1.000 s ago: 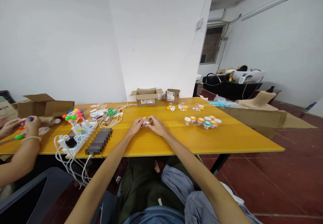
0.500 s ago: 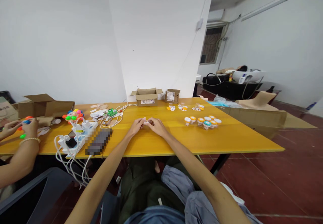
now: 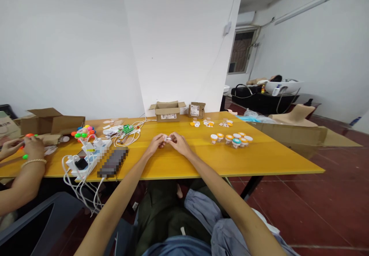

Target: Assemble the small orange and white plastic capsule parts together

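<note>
Left hand (image 3: 156, 144) and right hand (image 3: 179, 144): fingers curled nearly closed, jointly pinching a small clear-and-white plastic piece (image 3: 168, 138) between them, over the glossy yellow wooden table (image 3: 259, 163). Uneven fingertip pressure could cause slippage.

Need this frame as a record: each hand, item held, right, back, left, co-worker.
left hand: fingers on one side of item
right hand: fingers on other side
item held: small clear part, details too small to tell
right: cups with orange, white, teal lids
back: open box, smaller box
left: power strip
co-worker: hand by green piece
</note>
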A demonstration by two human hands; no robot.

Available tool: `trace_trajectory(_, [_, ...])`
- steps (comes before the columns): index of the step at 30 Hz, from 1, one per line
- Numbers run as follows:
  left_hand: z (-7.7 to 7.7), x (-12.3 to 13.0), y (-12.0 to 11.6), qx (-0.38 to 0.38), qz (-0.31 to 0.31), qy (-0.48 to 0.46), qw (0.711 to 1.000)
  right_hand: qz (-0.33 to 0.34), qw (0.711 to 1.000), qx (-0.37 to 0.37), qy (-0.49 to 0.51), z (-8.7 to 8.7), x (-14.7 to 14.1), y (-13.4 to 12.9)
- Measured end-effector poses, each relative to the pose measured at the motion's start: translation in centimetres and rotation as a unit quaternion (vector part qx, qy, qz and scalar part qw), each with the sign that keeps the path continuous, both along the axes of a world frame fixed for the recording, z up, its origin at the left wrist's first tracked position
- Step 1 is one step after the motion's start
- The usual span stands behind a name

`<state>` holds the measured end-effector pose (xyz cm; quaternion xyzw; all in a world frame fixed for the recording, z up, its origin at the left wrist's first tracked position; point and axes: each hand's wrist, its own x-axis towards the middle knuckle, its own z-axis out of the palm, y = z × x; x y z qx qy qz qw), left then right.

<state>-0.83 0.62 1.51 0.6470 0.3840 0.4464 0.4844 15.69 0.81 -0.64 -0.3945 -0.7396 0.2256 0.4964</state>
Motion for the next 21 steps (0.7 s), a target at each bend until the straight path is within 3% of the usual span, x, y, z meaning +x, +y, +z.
trace_trajectory(9, [0.06,0.09,-0.14,0.001,0.004,0.0,1.0,0.038,0.999,0.01,0.03,0.15,-0.14,-0.02])
trace_trajectory(21, [0.45,0.49,-0.3,-0.031,0.041,0.015,0.999,0.049,0.988,0.15,-0.006,0.0,0.08,-0.21])
